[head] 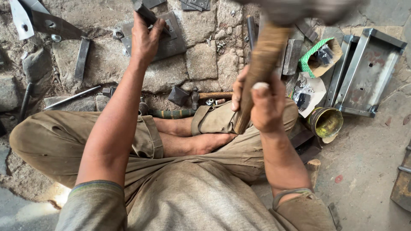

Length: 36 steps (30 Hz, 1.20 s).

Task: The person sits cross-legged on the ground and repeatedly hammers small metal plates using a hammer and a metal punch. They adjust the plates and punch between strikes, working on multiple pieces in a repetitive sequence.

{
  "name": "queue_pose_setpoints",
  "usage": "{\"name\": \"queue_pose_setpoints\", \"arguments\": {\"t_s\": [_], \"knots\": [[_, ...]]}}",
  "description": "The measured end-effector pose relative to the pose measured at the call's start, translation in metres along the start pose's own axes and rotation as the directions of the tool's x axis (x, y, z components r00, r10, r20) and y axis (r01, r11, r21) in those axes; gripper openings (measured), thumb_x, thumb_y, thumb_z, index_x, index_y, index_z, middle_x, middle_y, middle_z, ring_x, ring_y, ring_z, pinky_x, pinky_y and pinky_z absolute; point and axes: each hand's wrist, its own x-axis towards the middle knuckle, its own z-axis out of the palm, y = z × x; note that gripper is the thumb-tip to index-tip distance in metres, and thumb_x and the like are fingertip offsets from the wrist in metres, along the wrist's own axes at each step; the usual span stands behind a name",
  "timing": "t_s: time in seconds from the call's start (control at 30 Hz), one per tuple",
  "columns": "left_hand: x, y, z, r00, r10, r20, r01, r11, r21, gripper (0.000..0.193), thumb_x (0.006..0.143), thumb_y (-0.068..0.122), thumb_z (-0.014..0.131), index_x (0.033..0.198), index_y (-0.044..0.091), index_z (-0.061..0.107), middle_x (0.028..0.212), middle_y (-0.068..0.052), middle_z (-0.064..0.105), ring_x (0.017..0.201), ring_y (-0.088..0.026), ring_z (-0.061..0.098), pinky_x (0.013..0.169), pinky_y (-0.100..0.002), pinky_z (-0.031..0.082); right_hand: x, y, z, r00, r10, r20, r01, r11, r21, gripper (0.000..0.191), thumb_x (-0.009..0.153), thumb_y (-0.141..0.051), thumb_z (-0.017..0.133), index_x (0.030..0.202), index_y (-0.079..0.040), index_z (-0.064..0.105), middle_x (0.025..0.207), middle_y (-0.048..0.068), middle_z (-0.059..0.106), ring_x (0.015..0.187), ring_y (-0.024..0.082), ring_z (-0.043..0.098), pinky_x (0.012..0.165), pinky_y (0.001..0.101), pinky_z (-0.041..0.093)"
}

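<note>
Person sat cross-legged on rough stone floor (201,60), seen from above, khaki trousers, bare foot tucked in.

L hand (145,38) reached fwd, fingers clenched round a dark metal punch/chisel-type tool (144,12), held tilted w/ lower end on a flat grey steel plate (171,40). Plate lay on the stone directly ahead of the knees.

R hand (263,102) was raised close to cam, fingers wrapped tight on wooden hammer handle (261,64). Handle ran up & slightly R to a blurred grey hammer head (299,8) at top edge of frame. Detail of head not readable, too blurred.

Around:
- 2nd small hammer (201,96) w/ wooden handle lay on floor betw. the hands, just beyond the knee.
- Flat steel bar (81,57) L of the plate, well apart from it.
- Pointed metal sheet offcut (38,21) top L corner.
- Thin steel rod (70,98) lay slanted by L knee.
- Loose nuts/bolts (220,45) scattered R of plate.
- Folded steel channel pieces (366,72) far R, on smoother concrete.
- Round tin can (325,122), yellowish inside, just beside R knee.
- Paper packets w/ dark small parts (306,94), near the can; one w/ green woven wrapping (314,53) above.

Hands well apart from each other, punch low on the plate, hammer high.
</note>
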Motion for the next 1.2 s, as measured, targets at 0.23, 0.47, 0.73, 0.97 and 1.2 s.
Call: {"name": "queue_pose_setpoints", "arguments": {"t_s": [0.23, 0.47, 0.73, 0.97, 1.2], "knots": [[-0.004, 0.016, 0.009, 0.999, -0.049, 0.005, 0.048, 0.992, 0.113, 0.034, 0.111, 0.022, 0.066, 0.128, 0.007, 0.041, 0.105, -0.015, 0.077, 0.088, -0.026, 0.078, 0.077, -0.039, 0.065, 0.029, 0.007, 0.036, 0.942, -0.330, -0.069, 0.331, 0.944, 0.004, 0.036, 0.107, -0.043, 0.060, 0.107, -0.007, 0.060, 0.085, 0.009, 0.062, 0.055, 0.013, 0.063, 0.047, 0.0285, 0.055], [-0.015, 0.036, 0.025, 0.984, 0.179, -0.010, -0.170, 0.951, 0.260, 0.022, 0.108, 0.010, 0.065, 0.120, 0.008, 0.047, 0.104, -0.014, 0.078, 0.087, -0.026, 0.078, 0.074, -0.038, 0.067, 0.034, 0.082, 0.016, 0.887, 0.460, -0.033, -0.340, 0.603, -0.722, 0.040, 0.108, -0.047, 0.049, 0.104, -0.008, 0.059, 0.063, 0.004, 0.056, 0.049, 0.013, 0.057, 0.045, 0.0312, 0.047], [-0.060, 0.074, -0.075, 0.991, -0.080, 0.106, 0.037, 0.933, 0.357, 0.037, 0.100, 0.026, 0.082, 0.113, 0.003, 0.056, 0.105, -0.019, 0.074, 0.094, -0.035, 0.072, 0.081, -0.046, 0.059, -0.058, 0.116, -0.005, 0.441, 0.893, -0.092, -0.896, 0.432, -0.102, 0.055, 0.105, -0.054, 0.049, 0.098, 0.000, 0.060, 0.068, 0.011, 0.060, 0.048, 0.022, 0.058, 0.046, 0.0415, 0.049], [-0.114, 0.051, -0.140, 0.920, -0.126, 0.371, -0.267, 0.489, 0.830, 0.013, 0.092, 0.008, 0.068, 0.103, 0.014, 0.073, 0.107, -0.009, 0.073, 0.106, -0.032, 0.070, 0.083, -0.046, 0.059, 0.039, 0.152, 0.040, 0.979, 0.155, 0.135, 0.024, 0.564, -0.825, 0.041, 0.096, -0.027, 0.067, 0.128, -0.002, 0.064, 0.122, 0.022, 0.067, 0.116, 0.041, 0.062, 0.100, 0.0462, 0.050], [-0.115, 0.056, -0.169, 0.983, -0.110, 0.144, -0.034, 0.670, 0.742, 0.029, 0.079, 0.019, 0.080, 0.105, 0.008, 0.074, 0.104, -0.017, 0.070, 0.100, -0.038, 0.066, 0.082, -0.049, 0.055, 0.169, 0.210, 0.117, 0.806, 0.007, 0.592, 0.573, 0.241, -0.783, 0.069, 0.079, -0.030, 0.086, 0.138, -0.007, 0.058, 0.143, 0.016, 0.056, 0.131, 0.037, 0.051, 0.105, 0.0516, 0.038]]}}
